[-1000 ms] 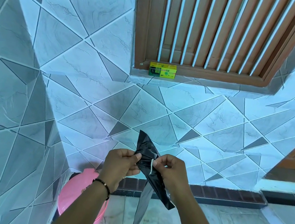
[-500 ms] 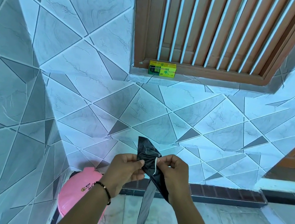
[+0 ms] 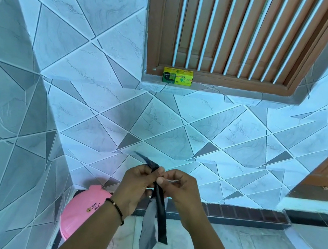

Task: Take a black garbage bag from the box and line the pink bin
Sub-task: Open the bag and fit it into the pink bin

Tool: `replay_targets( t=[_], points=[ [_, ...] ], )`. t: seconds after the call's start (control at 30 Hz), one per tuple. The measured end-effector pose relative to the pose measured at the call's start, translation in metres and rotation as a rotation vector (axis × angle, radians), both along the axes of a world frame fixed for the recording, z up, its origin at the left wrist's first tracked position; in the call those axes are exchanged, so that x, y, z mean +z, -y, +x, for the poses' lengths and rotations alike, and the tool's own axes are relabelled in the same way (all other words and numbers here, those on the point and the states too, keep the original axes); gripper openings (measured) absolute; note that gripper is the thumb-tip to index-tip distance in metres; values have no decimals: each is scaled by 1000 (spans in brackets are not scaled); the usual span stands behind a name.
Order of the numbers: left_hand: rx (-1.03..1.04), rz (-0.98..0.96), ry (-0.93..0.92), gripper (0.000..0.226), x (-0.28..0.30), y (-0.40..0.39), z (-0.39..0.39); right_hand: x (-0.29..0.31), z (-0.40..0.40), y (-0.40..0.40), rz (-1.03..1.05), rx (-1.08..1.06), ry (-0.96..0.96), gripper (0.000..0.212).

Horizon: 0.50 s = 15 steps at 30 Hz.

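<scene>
Black, thin plastic is what I have between my fingers: the garbage bag is out of the box and hangs folded in a narrow strip in front of me, above the floor, its tail dangling past my wrists. My left hand is closed around the top of the strip, with a short tip sticking up behind my knuckles. My right hand is pinched shut on a small white tie that sits at the same spot, touching the bag.

The risk I see is in that pinch. The film looks flimsy, so if I tug the tie hard while my left hand clamps the bag, I could tear the mouth or stretch a hole, and a torn liner would leak in the bin. If the tie lets go suddenly, the bag could slip from my left hand and drop to the floor. I also cannot tell yet which end is the open one; guessing wrong would waste time.

The pink bin stands low to my left, in the corner by the tiled wall, partly hidden by my forearm. The box rests on the window ledge, well apart from me.
</scene>
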<state>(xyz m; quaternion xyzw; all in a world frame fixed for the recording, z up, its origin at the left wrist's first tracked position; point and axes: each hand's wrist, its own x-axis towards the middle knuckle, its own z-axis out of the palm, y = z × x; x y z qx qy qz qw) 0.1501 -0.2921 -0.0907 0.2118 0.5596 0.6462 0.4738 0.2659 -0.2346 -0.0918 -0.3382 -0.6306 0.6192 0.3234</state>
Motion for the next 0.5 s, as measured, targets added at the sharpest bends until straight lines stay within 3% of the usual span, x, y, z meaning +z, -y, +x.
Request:
replay_targets(
  t=[0.23,0.33,0.43,0.5],
  points=[
    [8,4,29,31,-4,6,-11,-1,11,-10,-152,-133,-50,13],
    [79,-44,-94,30,-5,10,-22,-1,19,-18,-241,-237,-92,16],
    [208,-84,-207,22,-7,14,-35,-3,26,-29,-401,-381,-254,21],
    [223,-68,-71,18,-8,15,-38,-6,26,-35,-528,-428,-381,21]
  ],
)
